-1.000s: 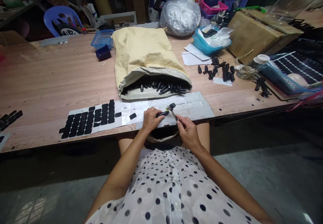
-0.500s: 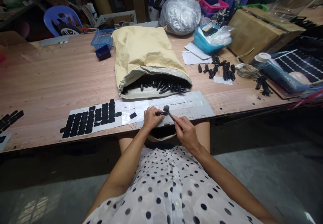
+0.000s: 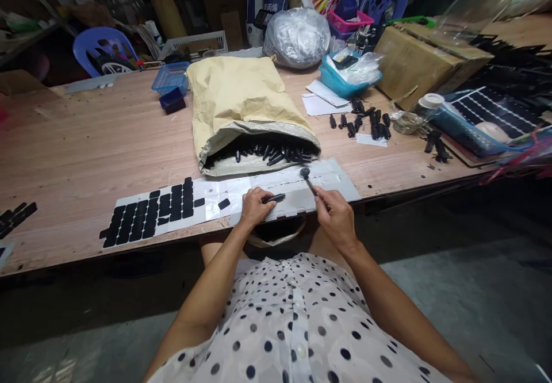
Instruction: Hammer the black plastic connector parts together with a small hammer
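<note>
My left hand [image 3: 255, 206] is closed on a small black pointed piece [image 3: 275, 198], which lies low over the grey board [image 3: 324, 177] at the table's front edge. My right hand [image 3: 336, 213] grips a thin-handled tool [image 3: 306, 174] with a dark round head; its exact kind is unclear. That head is up and to the right of the black piece, apart from it. Behind both hands, a yellowish sack [image 3: 245, 87] lies with its mouth facing me, and many similar black pieces [image 3: 276, 152] show inside.
Left of my hands, black rounded stickers [image 3: 138, 219] sit in rows on a white sheet. Loose black parts [image 3: 375, 123] are scattered at right, near a turquoise basket [image 3: 345, 87] and a cardboard box [image 3: 414, 64]. A blue basket [image 3: 170, 78] stands behind left.
My right hand has drawn the tool's head away from the black piece, to the right. My left hand still holds the piece. The whole view has shifted slightly.
</note>
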The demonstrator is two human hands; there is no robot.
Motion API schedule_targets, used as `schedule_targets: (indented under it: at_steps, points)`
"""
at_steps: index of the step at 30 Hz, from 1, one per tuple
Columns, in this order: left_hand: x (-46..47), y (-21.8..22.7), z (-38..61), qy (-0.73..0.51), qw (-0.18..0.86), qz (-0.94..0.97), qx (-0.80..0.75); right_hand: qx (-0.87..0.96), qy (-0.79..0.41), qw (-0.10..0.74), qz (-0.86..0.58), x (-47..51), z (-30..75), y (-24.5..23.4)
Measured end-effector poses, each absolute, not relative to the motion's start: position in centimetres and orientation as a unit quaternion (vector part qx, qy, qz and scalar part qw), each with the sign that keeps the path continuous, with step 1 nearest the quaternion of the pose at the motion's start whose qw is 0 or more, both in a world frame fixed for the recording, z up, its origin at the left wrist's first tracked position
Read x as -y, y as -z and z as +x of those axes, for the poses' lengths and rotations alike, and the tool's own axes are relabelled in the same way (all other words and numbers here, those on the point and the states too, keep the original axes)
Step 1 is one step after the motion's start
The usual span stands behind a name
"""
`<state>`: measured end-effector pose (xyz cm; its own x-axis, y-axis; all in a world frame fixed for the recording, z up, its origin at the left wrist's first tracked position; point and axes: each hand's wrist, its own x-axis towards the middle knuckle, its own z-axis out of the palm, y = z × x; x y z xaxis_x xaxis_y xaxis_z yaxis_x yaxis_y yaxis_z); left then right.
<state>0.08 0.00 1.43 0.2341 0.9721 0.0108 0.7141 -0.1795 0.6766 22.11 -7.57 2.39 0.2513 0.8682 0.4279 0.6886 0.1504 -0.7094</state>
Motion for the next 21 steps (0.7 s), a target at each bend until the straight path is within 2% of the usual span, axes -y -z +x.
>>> schedule_targets:
  at_steps: [9, 14, 17, 21]
  points:
    - [3.8, -3.6, -1.5, -0.258, 0.42, 0.691, -0.528, 0.477, 0.044, 0.364, -0.799, 3.4, 31.9, 1.2]
    - [8.2, -2.6, -0.4, -0.195, 0.51, 0.672, -0.501, 0.44, 0.052, 0.356, -0.823, 1.3, 32.7, 1.9]
    - [9.2, -0.3, 0.5, -0.132, 0.498, 0.639, -0.571, 0.451, 0.064, 0.348, -0.82, 0.4, 32.1, 1.7]
    - [9.7, 1.2, 0.6, -0.108, 0.423, 0.614, -0.657, 0.466, 0.084, 0.29, -0.832, 0.2, 31.5, 1.5]
